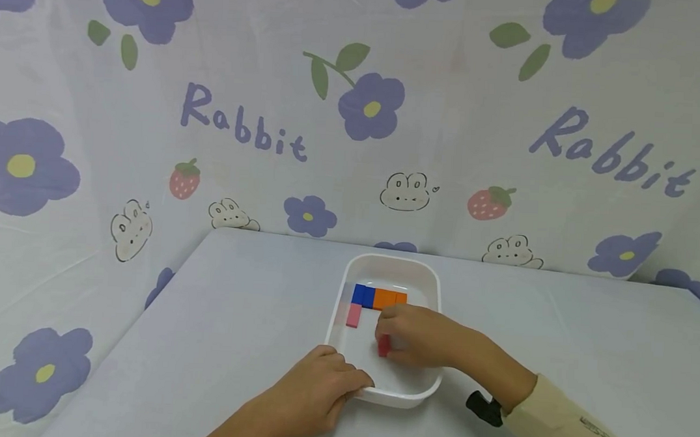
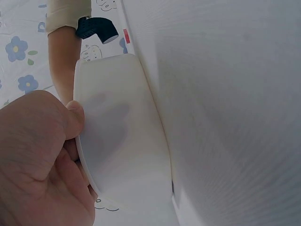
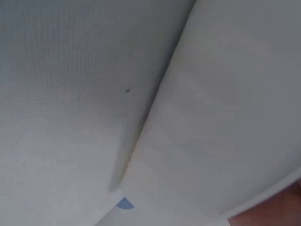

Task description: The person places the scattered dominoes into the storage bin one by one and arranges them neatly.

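A white rounded tray [image 1: 397, 399] sits on the table. My left hand [image 1: 313, 389] grips its near-left rim, with the thumb on the edge; the left wrist view shows the same hand [image 2: 44, 155] at the tray's wall [image 2: 127, 136]. Inside the tray, my right hand [image 1: 418, 335] pinches a red block [image 1: 384, 346], partly hidden by its fingers. Beyond it, blue blocks [image 1: 363, 296] and orange blocks [image 1: 385, 299] lie side by side in a row. A pink block [image 1: 353, 315] touches the row's left end from the near side. In the right wrist view the tray wall [image 3: 225, 108] hides most of that hand.
The table [image 1: 252, 305] has a pale cover and runs back to a patterned cloth [image 1: 328, 178] with flowers and rabbits. A dark wrist-worn device [image 1: 485, 408] hangs beneath the right forearm, just outside the tray's near-right corner.
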A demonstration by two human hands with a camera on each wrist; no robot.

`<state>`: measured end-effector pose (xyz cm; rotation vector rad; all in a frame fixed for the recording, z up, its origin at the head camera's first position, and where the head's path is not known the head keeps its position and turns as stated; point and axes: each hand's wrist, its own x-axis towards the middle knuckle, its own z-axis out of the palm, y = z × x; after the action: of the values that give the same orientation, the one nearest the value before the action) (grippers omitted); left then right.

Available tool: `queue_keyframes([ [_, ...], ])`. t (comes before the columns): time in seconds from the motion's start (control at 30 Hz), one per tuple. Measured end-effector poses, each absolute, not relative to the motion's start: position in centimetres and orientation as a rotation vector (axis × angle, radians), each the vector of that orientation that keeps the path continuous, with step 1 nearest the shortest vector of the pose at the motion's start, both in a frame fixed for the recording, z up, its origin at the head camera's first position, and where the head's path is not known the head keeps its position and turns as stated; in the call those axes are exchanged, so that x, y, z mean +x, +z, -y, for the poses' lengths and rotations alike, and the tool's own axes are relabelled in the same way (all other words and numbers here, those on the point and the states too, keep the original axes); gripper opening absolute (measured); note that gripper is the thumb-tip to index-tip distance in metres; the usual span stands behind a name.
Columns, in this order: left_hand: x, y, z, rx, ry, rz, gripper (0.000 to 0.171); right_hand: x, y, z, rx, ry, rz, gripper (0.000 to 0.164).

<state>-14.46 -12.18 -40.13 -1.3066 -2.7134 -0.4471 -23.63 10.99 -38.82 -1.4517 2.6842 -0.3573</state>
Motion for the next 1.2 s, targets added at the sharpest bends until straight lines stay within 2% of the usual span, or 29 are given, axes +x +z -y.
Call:
queue_keyframes([
  [0.2, -14.4, -40.2, 12.1, -1.303, -0.408, 2.693, 0.016, -22.3, -38.1, -11.6, -1.416, -0.377, -2.661, 0.01],
  [0.37, -14.3, -40.2, 12.2, -1.299, -0.413, 2.688, 0.015, -21.4, -37.8, -11.4, -1.415, -0.375, -2.608, 0.013],
  [0.73, -14.3, -40.1, 12.1, -1.307, -0.43, 2.683, 0.015, -21.4, -38.1, -11.0, -1.496, -0.368, -2.557, 0.016],
  [1.2, -14.5, -40.4, 12.2, -1.314, -0.413, 2.684, 0.014, -21.2, -38.8, -10.4, -1.391, -0.455, -2.567, 0.023],
])
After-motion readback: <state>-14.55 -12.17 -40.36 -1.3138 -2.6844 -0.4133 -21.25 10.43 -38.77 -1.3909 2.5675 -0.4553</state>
